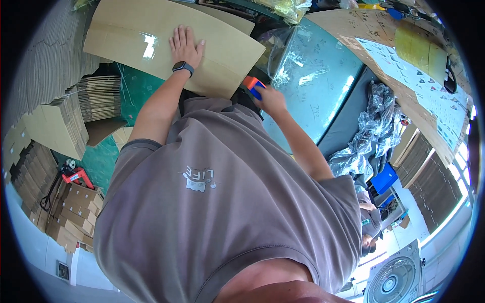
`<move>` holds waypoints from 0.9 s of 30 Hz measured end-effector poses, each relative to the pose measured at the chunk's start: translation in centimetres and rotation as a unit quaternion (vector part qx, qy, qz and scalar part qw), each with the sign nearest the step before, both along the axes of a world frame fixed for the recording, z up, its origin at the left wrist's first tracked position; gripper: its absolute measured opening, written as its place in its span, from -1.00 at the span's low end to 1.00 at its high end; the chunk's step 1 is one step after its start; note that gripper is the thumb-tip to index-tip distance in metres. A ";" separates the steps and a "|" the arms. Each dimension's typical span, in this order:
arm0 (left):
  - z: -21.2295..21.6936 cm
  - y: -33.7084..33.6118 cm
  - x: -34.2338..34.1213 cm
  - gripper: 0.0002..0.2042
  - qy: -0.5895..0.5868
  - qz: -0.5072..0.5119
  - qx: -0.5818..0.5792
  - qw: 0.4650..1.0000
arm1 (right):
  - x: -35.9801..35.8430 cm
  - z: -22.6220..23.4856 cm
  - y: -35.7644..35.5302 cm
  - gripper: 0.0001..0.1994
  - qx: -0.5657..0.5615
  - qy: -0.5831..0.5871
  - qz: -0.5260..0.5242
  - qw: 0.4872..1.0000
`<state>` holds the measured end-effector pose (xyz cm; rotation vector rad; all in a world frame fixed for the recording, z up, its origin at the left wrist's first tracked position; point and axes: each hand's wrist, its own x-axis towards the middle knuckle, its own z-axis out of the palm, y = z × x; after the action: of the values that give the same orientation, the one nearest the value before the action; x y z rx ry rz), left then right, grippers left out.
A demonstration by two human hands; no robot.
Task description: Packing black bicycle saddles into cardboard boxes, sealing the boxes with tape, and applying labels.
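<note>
A large brown cardboard box (121, 30) lies in front of me, with a shiny strip of clear tape on its upper face. My left hand (186, 48) rests on that face, fingers stretched out, a dark watch on the wrist. Just off the box's lower right corner, my right hand (270, 100) is closed round an orange-and-blue tape dispenser (255, 87). Its lower part is hidden by my fingers and shirt. Another piece of cardboard (227, 20) shows behind the box.
Stacked flat cartons (99, 98) stand at the left, above a green floor (136, 88). A bluish board (316, 76) with writing leans at the right, beside crumpled clear plastic (374, 126). A red tape gun (77, 177) lies on boxes. Another person (371, 219) is at lower right, near a fan (394, 280).
</note>
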<state>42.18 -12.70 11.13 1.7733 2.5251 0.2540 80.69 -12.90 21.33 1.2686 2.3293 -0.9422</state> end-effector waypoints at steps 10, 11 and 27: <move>1.8 0.7 0.4 -0.16 -0.057 -0.007 0.006 0.998 | 0.4 -5.2 1.2 -0.49 -0.040 0.050 -0.252 0.966; 1.7 0.4 0.1 -0.15 -0.060 -0.002 -0.015 0.998 | 0.3 -2.8 1.9 -0.50 -0.031 0.051 -0.298 0.953; 2.9 3.8 -21.7 -0.09 -0.103 -0.029 -0.068 0.992 | -19.2 -1.0 33.8 -0.25 0.290 -0.076 -0.255 0.919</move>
<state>20.46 -8.94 14.02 1.6727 2.2883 0.2413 61.53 20.87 20.36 2.1670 2.2654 -0.2344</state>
